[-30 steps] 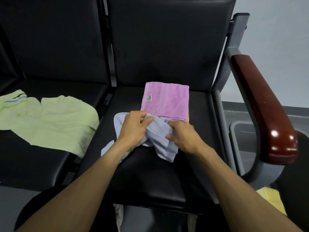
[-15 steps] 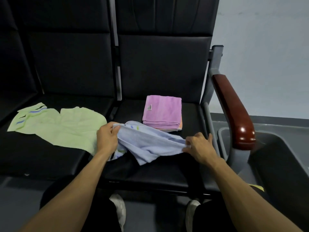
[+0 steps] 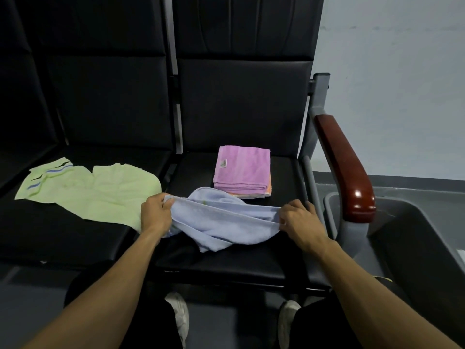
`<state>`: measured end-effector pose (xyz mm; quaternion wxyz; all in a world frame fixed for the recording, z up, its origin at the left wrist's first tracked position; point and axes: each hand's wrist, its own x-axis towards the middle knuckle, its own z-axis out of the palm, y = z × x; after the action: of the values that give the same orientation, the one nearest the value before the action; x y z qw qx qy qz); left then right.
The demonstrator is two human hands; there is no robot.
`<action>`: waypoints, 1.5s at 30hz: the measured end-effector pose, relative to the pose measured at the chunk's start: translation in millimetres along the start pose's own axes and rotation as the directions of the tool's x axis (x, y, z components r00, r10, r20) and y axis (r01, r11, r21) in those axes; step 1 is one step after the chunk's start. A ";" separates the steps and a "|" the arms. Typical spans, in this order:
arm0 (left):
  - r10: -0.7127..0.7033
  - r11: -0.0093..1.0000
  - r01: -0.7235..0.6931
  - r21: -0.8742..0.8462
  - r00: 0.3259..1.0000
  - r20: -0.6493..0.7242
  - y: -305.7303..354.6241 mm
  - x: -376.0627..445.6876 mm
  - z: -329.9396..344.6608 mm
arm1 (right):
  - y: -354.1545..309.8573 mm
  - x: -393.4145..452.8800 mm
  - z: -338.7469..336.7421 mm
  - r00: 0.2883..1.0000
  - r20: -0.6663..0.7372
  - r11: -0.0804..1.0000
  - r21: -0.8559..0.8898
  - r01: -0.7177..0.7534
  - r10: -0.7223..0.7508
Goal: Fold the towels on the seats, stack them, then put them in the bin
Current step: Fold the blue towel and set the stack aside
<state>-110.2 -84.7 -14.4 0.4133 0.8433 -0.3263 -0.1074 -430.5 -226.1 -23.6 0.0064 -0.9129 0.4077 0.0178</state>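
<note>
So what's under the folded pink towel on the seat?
Under the pink towel an orange edge peeks out at its front right corner, likely another folded towel. The pink one covers the rest, so its size can't be seen.

No text, brand, number or sign can be read. The folded pink terry towel (image 3: 242, 169) on the black padded seat (image 3: 239, 253) carries a small pale sewn-on label (image 3: 223, 163) near its left edge, but whatever is printed on it is too small and blurred to make out.
</note>
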 end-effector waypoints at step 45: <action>0.132 0.936 -0.206 -0.284 0.957 -0.258 167.7 15.0 -138.1 | 3.6 -31.3 -257.0 0.635 -0.589 0.744 0.667 0.035 0.499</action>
<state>-113.8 -82.3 203.4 0.5830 0.7438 -0.3262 -0.0204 -447.1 -211.9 234.3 0.1396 -0.7173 0.4775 -0.4879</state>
